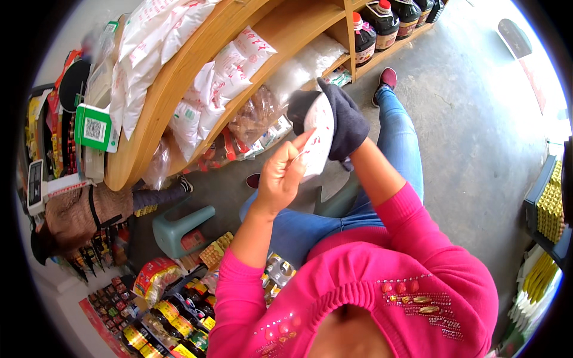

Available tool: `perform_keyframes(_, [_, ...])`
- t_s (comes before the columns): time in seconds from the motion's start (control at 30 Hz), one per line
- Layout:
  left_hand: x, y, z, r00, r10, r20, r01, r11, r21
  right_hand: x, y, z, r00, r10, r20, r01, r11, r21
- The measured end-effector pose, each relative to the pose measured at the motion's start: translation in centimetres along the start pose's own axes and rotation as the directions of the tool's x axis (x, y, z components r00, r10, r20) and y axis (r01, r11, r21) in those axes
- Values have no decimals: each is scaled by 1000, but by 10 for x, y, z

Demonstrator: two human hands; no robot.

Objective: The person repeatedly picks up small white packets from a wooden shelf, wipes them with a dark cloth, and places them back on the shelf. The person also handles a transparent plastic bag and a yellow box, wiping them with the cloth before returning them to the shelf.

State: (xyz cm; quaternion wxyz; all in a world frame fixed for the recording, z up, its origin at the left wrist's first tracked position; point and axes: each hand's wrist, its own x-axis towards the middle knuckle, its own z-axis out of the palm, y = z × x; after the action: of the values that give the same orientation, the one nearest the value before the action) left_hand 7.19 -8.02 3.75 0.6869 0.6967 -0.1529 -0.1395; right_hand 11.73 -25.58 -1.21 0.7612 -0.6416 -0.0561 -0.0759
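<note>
A flat white piece with red marks [318,134], shaped like a shoe insole, is held up above my lap. Folds of dark grey cloth [347,118] lie around its right side. My right hand [353,129] is inside this cloth, its fingers hidden. At the piece's left edge is my left hand [282,176], index fingertip touching it. A thin white strand [299,155] runs from the pinched thumb and fingers of that hand. I sit with my knees apart, in blue jeans [400,121].
Wooden shelves [165,85] holding white plastic packages [233,62] curve along the left. Dark bottles [380,27] stand beyond. A grey-green stool [172,232] and a person in a tan coat [74,210] are at left. Egg trays [550,201] are stacked at right.
</note>
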Motion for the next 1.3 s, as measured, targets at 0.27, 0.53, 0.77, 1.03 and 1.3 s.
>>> perform_keyframes(0.27, [-31,-12,-37,897,-246,-367,72,900,-429,-7,-25,8,903,-320,288,422,523,-741])
perform_keyframes(0.53, [-27,-14,-6,916,-293,-273,-53,587,-808,-57,-32,51,865,-146,481,503,252,-827])
perform_keyframes(0.77, [-45,-32,31,922,-48,-384,-95,933,-347,-43,10,55,980,-46,196,131,884,-448])
perform_keyframes(1.03, [-68,2,23,994,-77,-77,57,971,-232,-18,27,-3,797,-409,444,598,636,-488])
perform_keyframes(1.3, [-42,118,-19,959,45,-280,-214,763,-610,-48,-14,41,832,52,552,-4,996,-88])
